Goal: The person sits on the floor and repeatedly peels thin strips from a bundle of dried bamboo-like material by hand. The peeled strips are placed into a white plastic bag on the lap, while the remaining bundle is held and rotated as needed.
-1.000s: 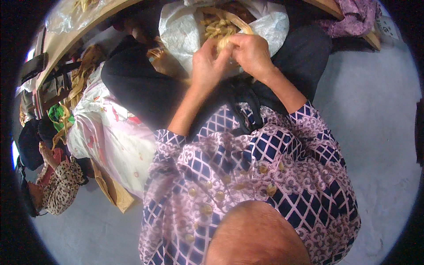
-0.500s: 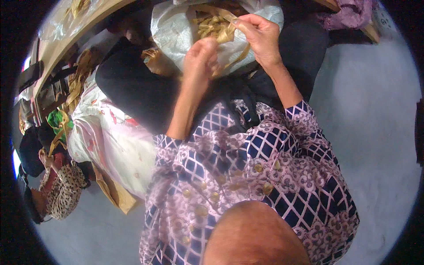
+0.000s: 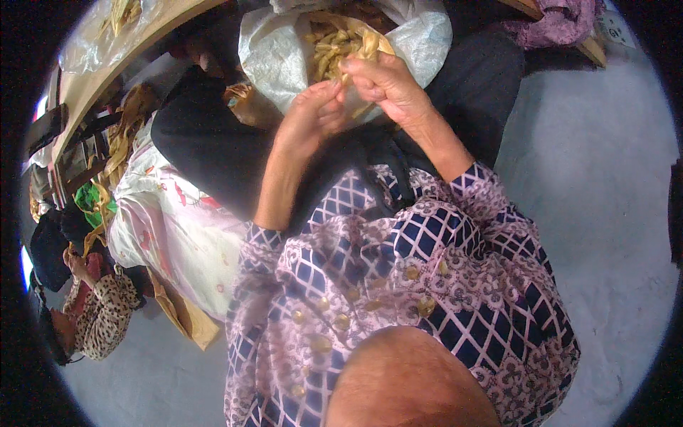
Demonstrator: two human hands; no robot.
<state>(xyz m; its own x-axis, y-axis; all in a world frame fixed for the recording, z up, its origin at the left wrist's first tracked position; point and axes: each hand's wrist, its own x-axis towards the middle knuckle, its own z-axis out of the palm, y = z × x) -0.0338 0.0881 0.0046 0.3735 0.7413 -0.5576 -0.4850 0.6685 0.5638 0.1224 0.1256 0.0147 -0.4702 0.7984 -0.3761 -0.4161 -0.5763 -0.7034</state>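
Observation:
A flat tan strip of dried plant fibre [image 3: 371, 44] stands up from the fingers of my right hand [image 3: 390, 87], which is closed in a pinch on it. Close by, my left hand [image 3: 311, 117] is pinched too, its fingertips almost meeting the right ones at the strip's lower part. Just what the left fingertips grip is hard to see. Both hands are over the near rim of an open white woven sack [image 3: 274, 60]. Inside it lies a heap of small twisted or knotted tan pieces [image 3: 329, 46].
A curved wooden edge [image 3: 92, 92] runs along the upper left, with a clear plastic bag [image 3: 92, 46] on it. Floral white cloth [image 3: 174, 213] and brown cardboard [image 3: 186, 313] lie at left. A co-worker in a spotted sleeve [image 3: 107, 313] handles tan strips. Purple cloth [image 3: 562, 25] hangs at upper right.
My right hand has come down and left, turning over, from the sack's right side. The left hand has shifted slightly lower and left. The strip stretched between them is now bunched above the right fingers.

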